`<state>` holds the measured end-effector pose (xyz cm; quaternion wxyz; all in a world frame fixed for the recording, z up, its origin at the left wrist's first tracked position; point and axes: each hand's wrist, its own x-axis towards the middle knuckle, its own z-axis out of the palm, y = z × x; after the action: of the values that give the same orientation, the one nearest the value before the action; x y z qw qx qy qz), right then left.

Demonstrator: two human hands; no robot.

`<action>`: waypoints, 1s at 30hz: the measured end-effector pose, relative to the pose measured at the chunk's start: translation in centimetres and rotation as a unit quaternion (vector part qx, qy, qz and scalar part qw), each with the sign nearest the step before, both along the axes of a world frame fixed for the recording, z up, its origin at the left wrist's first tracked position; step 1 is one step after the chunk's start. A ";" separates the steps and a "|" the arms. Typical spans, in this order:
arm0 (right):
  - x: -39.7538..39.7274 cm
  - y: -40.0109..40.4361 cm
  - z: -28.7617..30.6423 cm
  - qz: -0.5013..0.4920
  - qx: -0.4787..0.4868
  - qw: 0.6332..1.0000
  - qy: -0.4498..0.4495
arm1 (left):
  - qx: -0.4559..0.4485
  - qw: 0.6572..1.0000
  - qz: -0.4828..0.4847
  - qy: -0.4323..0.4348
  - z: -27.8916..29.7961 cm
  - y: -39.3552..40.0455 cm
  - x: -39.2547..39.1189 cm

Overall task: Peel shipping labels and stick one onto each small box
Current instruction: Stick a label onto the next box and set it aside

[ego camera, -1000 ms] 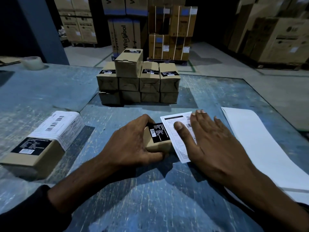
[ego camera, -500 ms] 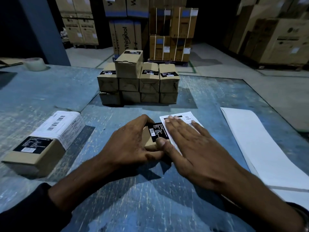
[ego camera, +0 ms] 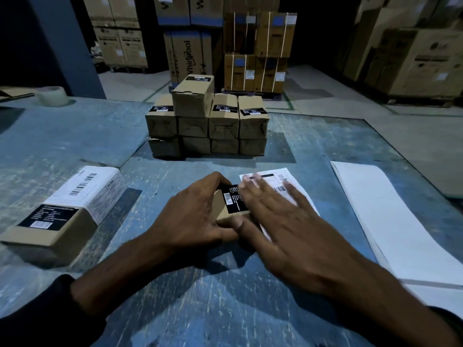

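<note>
I note the right hand (ego camera: pixel 283 221), fingers flat and spread, has slid leftward over the label (ego camera: pixel 283 182) toward the small box (ego camera: pixel 231 209) gripped in the left hand (ego camera: pixel 193 216) (label being smoothed on, I judge).

Single cam only, head-mounted, wide-angle w/ visible barrel distortion at edges. It looked fwd and down across the blue table (ego camera: pixel 75 136). Both forearms entered from bottom corners; left hand (ego camera: pixel 190 216) and right hand (ego camera: pixel 288 226) sat near frame centre, close to lens. Stack of small boxes (ego camera: pixel 208 126) was mid-distance, straight ahead. Beyond the table's far edge, view reached warehouse floor and big cartons (ego camera: pixel 258 46) in bkgd. No 2nd view, so no overlap.
</note>
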<state>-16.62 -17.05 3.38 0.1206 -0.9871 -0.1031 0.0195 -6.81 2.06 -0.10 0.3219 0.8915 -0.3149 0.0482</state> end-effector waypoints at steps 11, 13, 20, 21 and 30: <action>1.3 -2.7 -0.5 -0.150 0.001 0.988 -0.028 | 0.006 1.000 0.022 -0.017 -0.2 -0.2 -0.1; 1.1 -2.2 -0.3 -0.119 0.003 0.992 -0.041 | 0.005 1.000 0.016 -0.013 -0.2 -0.2 -0.2; 0.4 -0.5 -0.6 0.000 0.011 1.000 -0.008 | -0.013 1.000 0.001 -0.003 0.0 -0.1 -0.4; 0.6 -0.9 -0.6 -0.015 0.009 1.000 -0.009 | -0.012 1.000 0.000 -0.010 0.0 -0.1 -0.4; 2.4 -5.2 2.1 -0.231 0.317 0.920 0.025 | -0.046 0.993 0.011 -0.107 0.0 0.3 -0.6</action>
<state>-14.18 -22.27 5.50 0.4307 -0.8929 0.1299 -0.0182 -7.43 2.32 -0.09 0.3270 0.8689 -0.3350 0.1610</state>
